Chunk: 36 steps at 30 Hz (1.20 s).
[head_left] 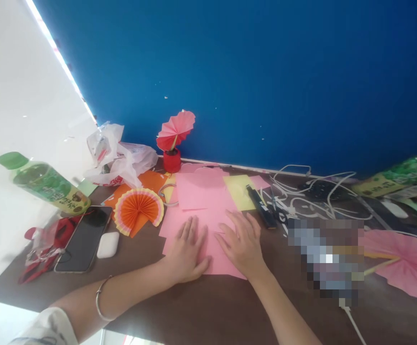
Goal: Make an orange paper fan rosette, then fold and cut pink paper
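Pink paper sheets (211,225) lie overlapping on the brown table in front of me. My left hand (188,254) rests flat on the lower left part of the pink paper, fingers stretched out. On the right side of the same paper lies my right hand (243,242), its fingers spread. Neither hand holds anything. A yellow paper sheet (240,191) sits behind my right hand, and a black box cutter (261,206) lies just to its right. Left of my left hand is a pleated orange paper fan (138,211) with a yellow and pink rim.
A pink pleated fan (176,129) stands in a red holder (172,161) by the blue wall. At left are a green-capped bottle (46,184), a phone (84,239), a white case (108,245) and plastic bags (118,158). White cables (316,191) and another pink fan (405,263) lie at right.
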Each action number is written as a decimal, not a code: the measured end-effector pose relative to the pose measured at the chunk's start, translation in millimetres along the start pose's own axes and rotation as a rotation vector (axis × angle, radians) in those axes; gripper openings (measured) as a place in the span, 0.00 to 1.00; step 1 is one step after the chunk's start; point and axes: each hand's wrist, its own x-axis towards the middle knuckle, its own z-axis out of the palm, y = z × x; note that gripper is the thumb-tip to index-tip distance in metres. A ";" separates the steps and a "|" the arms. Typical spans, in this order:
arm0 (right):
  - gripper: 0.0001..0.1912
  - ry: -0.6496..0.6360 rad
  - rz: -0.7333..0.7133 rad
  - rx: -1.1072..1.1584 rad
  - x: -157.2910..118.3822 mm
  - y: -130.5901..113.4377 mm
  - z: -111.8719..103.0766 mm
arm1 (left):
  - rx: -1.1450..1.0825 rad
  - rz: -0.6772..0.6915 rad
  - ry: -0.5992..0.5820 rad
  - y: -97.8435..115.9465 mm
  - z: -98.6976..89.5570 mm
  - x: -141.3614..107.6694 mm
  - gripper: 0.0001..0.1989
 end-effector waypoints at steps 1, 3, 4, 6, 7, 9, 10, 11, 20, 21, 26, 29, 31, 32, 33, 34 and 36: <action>0.09 -0.042 -0.039 0.022 -0.8 1.0 1.0 | 0.000 0.009 0.005 -0.4 -0.7 0.4 0.34; 0.11 -0.152 -0.120 0.082 -3.6 4.0 4.1 | 0.006 0.012 0.018 -1.2 -1.5 1.5 0.33; 0.13 -0.194 -0.142 0.108 -5.2 5.9 5.9 | 0.010 0.005 0.030 -1.9 -1.4 2.3 0.32; 0.16 -0.242 -0.164 0.137 -8.2 8.9 9.3 | 0.017 -0.012 0.062 -4.1 -0.4 4.6 0.28; 0.16 -0.252 -0.172 0.136 -9.4 9.7 10.6 | 0.016 -0.014 0.080 -5.8 0.4 6.2 0.26; 0.17 -0.251 -0.189 0.115 -10.8 9.5 12.1 | 0.002 -0.008 0.116 -10.1 2.1 10.1 0.19; 0.17 -0.241 -0.198 0.105 -11.0 8.6 12.3 | -0.009 -0.003 0.134 -12.5 2.8 12.4 0.16; 0.16 -0.227 -0.204 0.101 -10.9 7.5 12.3 | -0.019 -0.001 0.152 -15.1 3.2 14.7 0.14; 0.11 -0.175 -0.161 0.193 -4.4 -1.1 8.8 | 0.079 0.220 0.213 -27.6 1.9 24.2 0.09; 0.11 -0.176 -0.164 0.195 -4.4 -1.9 8.3 | 0.091 0.257 0.227 -27.8 1.7 24.0 0.09; 0.13 -0.114 -0.169 0.217 -4.1 -5.2 3.7 | 0.110 0.378 0.280 -31.0 -2.7 23.2 0.10; 0.12 -0.098 -0.148 0.262 -2.7 -5.0 0.2 | 0.113 0.407 0.265 -35.6 -6.9 21.9 0.09; 0.11 -0.099 -0.123 0.301 -2.8 -3.7 -0.8 | 0.108 0.396 0.246 -39.1 -8.8 20.7 0.09; 0.12 -0.093 -0.108 0.316 -3.4 -2.9 -0.8 | 0.108 0.386 0.238 -40.6 -9.4 20.1 0.08; 0.12 -0.085 -0.092 0.327 -4.2 -2.2 -0.5 | 0.110 0.377 0.231 -41.9 -9.8 19.7 0.08; 0.13 -0.078 -0.078 0.336 -5.0 -1.7 0.0 | 0.113 0.371 0.223 -43.0 -10.1 19.5 0.08; 0.13 -0.075 -0.054 0.337 -6.1 -0.9 1.2 | 0.111 0.359 0.222 -44.3 -10.7 19.6 0.08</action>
